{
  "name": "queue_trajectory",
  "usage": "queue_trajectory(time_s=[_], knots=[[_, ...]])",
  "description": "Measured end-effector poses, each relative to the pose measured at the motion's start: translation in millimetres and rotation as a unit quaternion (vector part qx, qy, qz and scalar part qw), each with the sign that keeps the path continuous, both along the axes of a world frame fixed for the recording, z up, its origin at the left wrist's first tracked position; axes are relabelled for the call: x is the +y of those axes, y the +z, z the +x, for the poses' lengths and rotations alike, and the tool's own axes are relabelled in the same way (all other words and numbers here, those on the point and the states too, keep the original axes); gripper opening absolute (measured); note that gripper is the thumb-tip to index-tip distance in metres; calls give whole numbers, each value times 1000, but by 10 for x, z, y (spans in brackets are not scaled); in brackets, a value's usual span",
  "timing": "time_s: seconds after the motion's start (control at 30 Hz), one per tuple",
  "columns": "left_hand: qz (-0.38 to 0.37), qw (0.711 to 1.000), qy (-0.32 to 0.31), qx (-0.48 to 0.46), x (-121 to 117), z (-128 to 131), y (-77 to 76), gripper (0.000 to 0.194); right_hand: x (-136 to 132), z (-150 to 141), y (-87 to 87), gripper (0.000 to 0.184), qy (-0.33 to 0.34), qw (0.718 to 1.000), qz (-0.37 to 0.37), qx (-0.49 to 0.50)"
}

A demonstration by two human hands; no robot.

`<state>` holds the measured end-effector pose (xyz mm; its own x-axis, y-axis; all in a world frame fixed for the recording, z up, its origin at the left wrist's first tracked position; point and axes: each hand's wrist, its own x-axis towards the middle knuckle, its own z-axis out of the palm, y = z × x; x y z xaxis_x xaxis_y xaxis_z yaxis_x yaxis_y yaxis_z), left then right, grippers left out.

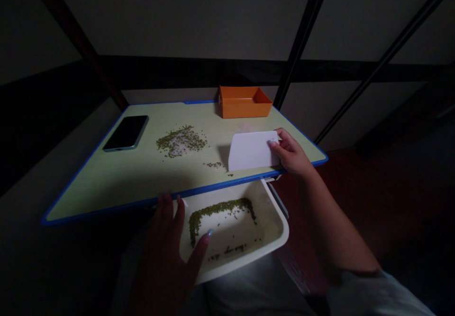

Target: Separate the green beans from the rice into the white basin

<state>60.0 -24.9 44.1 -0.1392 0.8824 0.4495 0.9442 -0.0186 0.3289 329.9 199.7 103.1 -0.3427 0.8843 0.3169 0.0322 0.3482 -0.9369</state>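
My right hand [292, 155] pinches a white dough scraper [250, 152] between thumb and fingers. The scraper stands on edge at the table's near right side, beside a few loose mung beans [213, 165]. My left hand [170, 249] holds the left side of a white plastic basin [279, 240], its thumb reaching over the inside. The basin sits under the table's front edge, above my lap. Green mung beans [220, 207] lie along its far and left inner sides, with some scattered over the bottom. On the tabletop is a bigger pile of mung beans [188, 138] mixed with pale grains [179, 148].
A small light table [117, 176] with a blue rim carries everything. A dark-screened phone [127, 132] lies on its left side. At the back right stands an orange open box [245, 110]. Wall panels rise close behind the table.
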Motion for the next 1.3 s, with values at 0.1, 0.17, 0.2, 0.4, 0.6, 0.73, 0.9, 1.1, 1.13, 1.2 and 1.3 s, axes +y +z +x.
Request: queue_trajectory(time_s=[0.1, 0.17, 0.2, 0.4, 0.6, 0.73, 0.9, 1.1, 1.13, 1.2, 1.3], knots=[[-4, 1000, 7, 2, 1, 0, 3, 72, -9, -4, 8, 38, 5, 1000, 1, 1], [-4, 1000, 6, 7, 6, 1, 4, 73, -12, -5, 11, 37, 6, 1000, 1, -6], [-3, 1000, 4, 9, 8, 1, 4, 73, -12, -4, 10, 36, 4, 1000, 1, -10], [-1, 1000, 2, 14, -3, 3, 19, 72, 6, -1, -12, 29, 8, 1000, 10, -14], [-5, 1000, -1, 18, 11, 7, 22, 72, 27, -7, -25, 32, 41, 999, -12, -12], [-18, 1000, 3, 16, 4, 12, 32, 71, 35, 0, -33, 34, 41, 999, -8, 3], [-20, 1000, 6, 10, -10, 24, 44, 71, 24, 0, -25, 33, 37, 999, -12, 0], [-6, 1000, -5, 20, 12, 6, 36, 72, -12, -25, -29, 34, 33, 999, -18, -3], [-5, 1000, -5, 23, 13, 3, 36, 72, -17, -28, -31, 35, 32, 999, -18, -7], [-2, 1000, -4, 28, 11, 1, 36, 72, -27, -35, -30, 35, 25, 999, -18, -18], [-3, 999, -3, 32, 1, -1, 36, 72, -45, -46, -11, 36, 16, 999, -21, -33]])
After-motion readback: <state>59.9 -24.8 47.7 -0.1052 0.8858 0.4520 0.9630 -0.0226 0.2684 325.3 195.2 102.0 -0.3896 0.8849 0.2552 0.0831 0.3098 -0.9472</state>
